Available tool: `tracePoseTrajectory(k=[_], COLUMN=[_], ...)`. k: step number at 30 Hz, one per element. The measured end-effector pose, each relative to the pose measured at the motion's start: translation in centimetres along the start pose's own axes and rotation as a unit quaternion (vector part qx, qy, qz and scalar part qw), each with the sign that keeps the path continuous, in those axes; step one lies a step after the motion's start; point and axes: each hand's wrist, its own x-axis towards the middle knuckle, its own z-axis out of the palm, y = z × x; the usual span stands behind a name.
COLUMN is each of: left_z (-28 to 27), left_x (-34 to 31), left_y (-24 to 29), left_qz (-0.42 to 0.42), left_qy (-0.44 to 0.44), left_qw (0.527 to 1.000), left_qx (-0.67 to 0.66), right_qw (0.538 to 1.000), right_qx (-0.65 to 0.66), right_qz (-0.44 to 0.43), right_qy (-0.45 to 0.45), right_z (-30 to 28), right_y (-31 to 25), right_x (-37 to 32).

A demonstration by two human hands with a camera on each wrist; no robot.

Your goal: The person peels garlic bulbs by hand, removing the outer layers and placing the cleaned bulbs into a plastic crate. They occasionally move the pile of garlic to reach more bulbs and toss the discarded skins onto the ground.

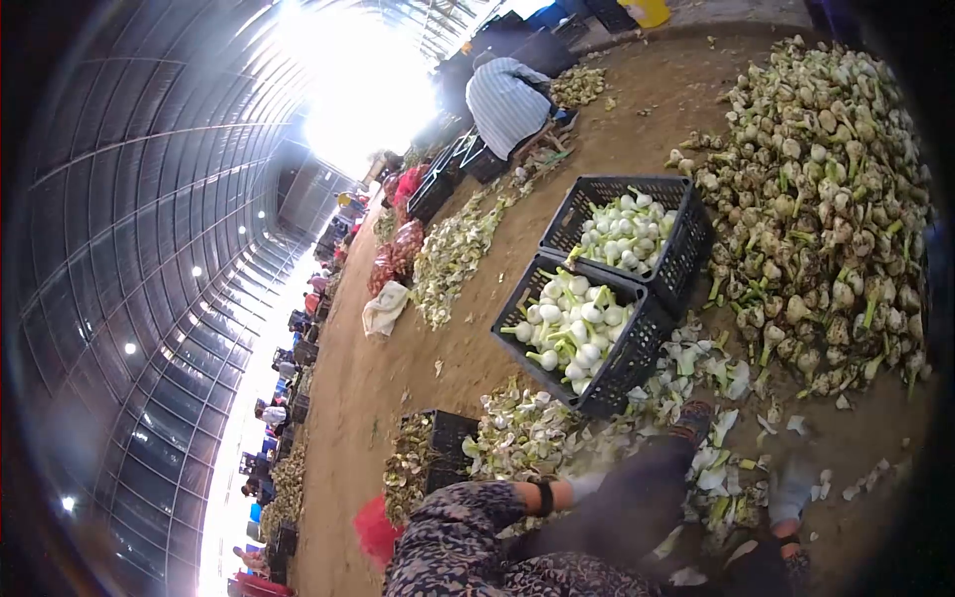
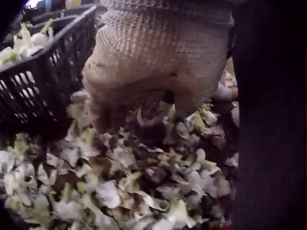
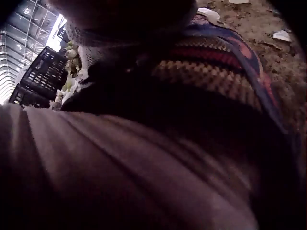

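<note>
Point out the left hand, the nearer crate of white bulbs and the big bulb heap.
Left hand (image 2: 156, 62): left wrist view, middle of the gloved hand.
Nearer crate of white bulbs (image 1: 631, 353): head view, on its slotted side wall.
Big bulb heap (image 1: 826, 214): head view, the middle of the pile.

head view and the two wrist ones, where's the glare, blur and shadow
Head view: white glare near the top, dark corners, right hand blurred; left wrist: left hand slightly soft, underside in shadow; right wrist: mostly dim, folded cloth fading to black.
</note>
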Motion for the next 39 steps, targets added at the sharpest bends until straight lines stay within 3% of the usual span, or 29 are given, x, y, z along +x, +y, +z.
tracePoseTrajectory(k=[4,6,7,9,10,12,14,15,16,17,19,20,21,23,26,30,32,33,34,35,36,37,39], left_z=[3.0,3.5,3.2,2.4,1.9,1.1,0.7,0.8,1.0,1.5,2.8,3.6,3.4,2.7,8.7,9.6,9.4,9.3,9.6,9.7,10.0,10.2,10.7], left_x=[3.9,5.8,6.7,8.3,9.4,12.0,15.1,16.6,17.9,18.8,19.5,19.2,19.1,18.4,15.2,8.8,6.4,5.0,4.3,3.5,2.9,2.4,1.7], left_y=[2.6,3.5,4.1,4.6,4.8,5.5,6.6,7.4,8.5,9.6,11.6,12.3,13.4,14.9,8.7,2.2,-0.1,-1.1,-1.7,-2.3,-2.8,-3.0,-3.4], left_qz=[-0.003,-0.010,-0.015,-0.036,-0.045,-0.053,-0.039,-0.027,-0.008,0.019,0.087,0.140,0.165,0.199,0.325,0.211,0.149,0.128,0.102,0.083,0.066,0.050,0.028], left_qy=[0.009,0.034,0.054,0.092,0.111,0.138,0.143,0.136,0.125,0.107,0.061,0.054,-0.027,-0.180,-0.177,-0.253,-0.261,-0.261,-0.262,-0.258,-0.255,-0.248,-0.231], left_qw=[0.999,0.999,0.997,0.993,0.991,0.987,0.987,0.988,0.990,0.993,0.994,0.988,0.984,0.951,0.917,0.936,0.948,0.952,0.956,0.959,0.962,0.966,0.972], left_qx=[-0.031,-0.041,-0.047,-0.057,-0.060,-0.067,-0.065,-0.063,-0.059,-0.047,-0.009,0.026,0.068,0.153,0.151,0.125,0.108,0.093,0.089,0.079,0.068,0.058,0.035], right_qw=[0.987,0.958,0.901,0.906,0.912,0.951,0.958,0.960,0.973,0.943,0.907,0.892,0.874,0.838,0.844,0.905,0.940,0.989,0.995,0.968,0.922,0.923,0.922], right_qx=[-0.069,-0.033,-0.007,0.051,0.081,0.156,0.120,0.077,0.081,-0.001,0.009,0.021,0.037,0.059,0.109,0.143,0.032,-0.053,0.052,0.145,0.207,0.170,0.273], right_qz=[-0.142,-0.258,-0.434,-0.421,-0.403,-0.265,-0.201,-0.134,-0.020,0.034,0.267,0.331,0.387,0.465,0.469,0.363,0.208,0.004,-0.052,-0.158,-0.283,-0.338,-0.255], right_qy=[0.031,-0.117,-0.014,0.004,0.008,0.016,0.163,0.234,0.217,0.330,0.324,0.307,0.292,0.281,0.235,0.169,0.269,0.136,-0.074,-0.132,-0.167,-0.064,-0.104], right_z=[5.1,2.8,1.8,2.0,0.6,-3.9,-4.6,-5.8,-6.2,-5.8,-5.1,-6.3,-7.4,-7.3,-7.3,-8.7,-7.6,-4.8,-5.8,-4.1,-2.2,-3.3,-7.2], right_y=[1.0,-2.1,-1.9,-1.4,-1.8,-2.9,0.5,2.2,4.7,7.4,13.5,16.0,17.9,21.3,24.0,16.6,8.9,5.9,0.7,-2.7,-4.8,-6.4,-4.8], right_x=[-0.6,-2.0,-3.2,-3.5,-4.3,-4.3,-3.7,-3.7,-3.1,-3.1,-1.7,-1.9,-1.7,-1.1,1.2,4.2,5.6,5.6,5.2,3.7,1.7,-0.8,0.1])
